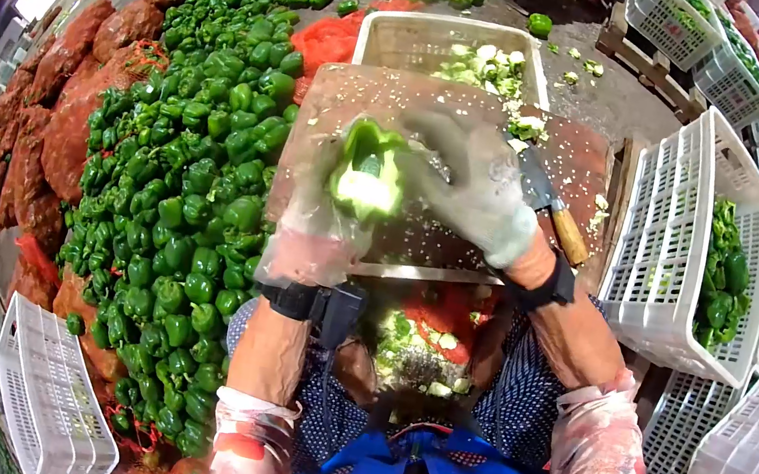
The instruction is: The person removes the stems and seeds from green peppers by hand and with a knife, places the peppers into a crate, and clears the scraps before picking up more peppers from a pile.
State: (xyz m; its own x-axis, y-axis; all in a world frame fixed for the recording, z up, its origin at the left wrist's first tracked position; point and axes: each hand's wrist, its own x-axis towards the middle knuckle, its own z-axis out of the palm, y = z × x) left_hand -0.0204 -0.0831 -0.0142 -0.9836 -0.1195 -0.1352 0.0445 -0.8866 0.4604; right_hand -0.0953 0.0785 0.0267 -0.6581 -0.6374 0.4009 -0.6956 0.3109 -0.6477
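Note:
My left hand [309, 220], in a pale, partly clear glove, grips a cut green bell pepper [368, 174] over the left part of the board. The pepper's open, hollow side faces up, showing pale walls inside. Just right of it is my right hand [481, 179], in a light glove and blurred by motion. Its fingers are apart and point toward the pepper, with nothing visible between them. A knife [561, 213] with a wooden handle lies on the board beside my right hand. Small pale seeds dot the reddish-brown cutting board [354, 91].
A large heap of green bell peppers [202, 206] lies on the left, with red mesh sacks [50, 148] behind it. Beyond the board sits a white bin [405, 33] with pepper scraps [486, 65]. White crates [659, 236] stand on the right, some holding peppers [725, 283].

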